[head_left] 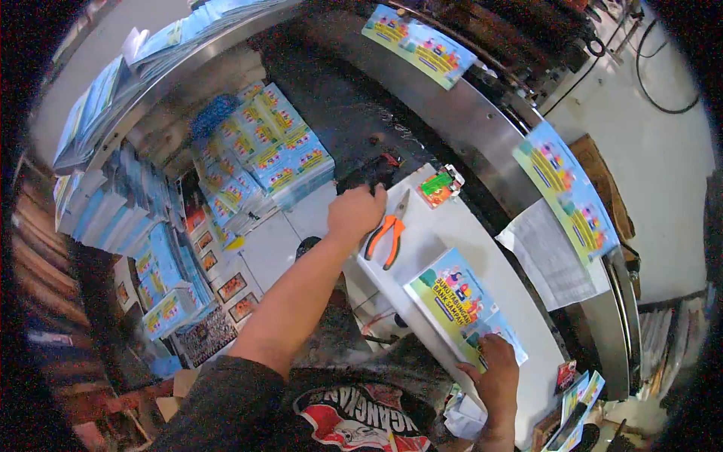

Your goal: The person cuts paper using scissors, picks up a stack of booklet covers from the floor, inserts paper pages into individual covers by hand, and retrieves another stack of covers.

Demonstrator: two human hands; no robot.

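At the far left corner of the white tabletop [482,237], my left hand [355,215] is curled beside a dark object [370,172]. Its fingertips are mostly hidden, and I cannot make out what they grip. Pliers [385,239] with orange and black handles lie just right of that hand. My right hand [497,369] holds the lower right end of a printed booklet [456,294], thumb on the near edge and fingers over the cover. The booklet's cover is blue and yellow with cartoon figures, and it lies flat on the tabletop.
A small green and orange box [438,187] stands at the table's far end. Stacked booklets [279,143] fill the floor area at left, with more piles [162,282] nearer. Printed sheets [568,192] rest on the curved metal rail [452,105]. A small red pack [566,374] sits at right.
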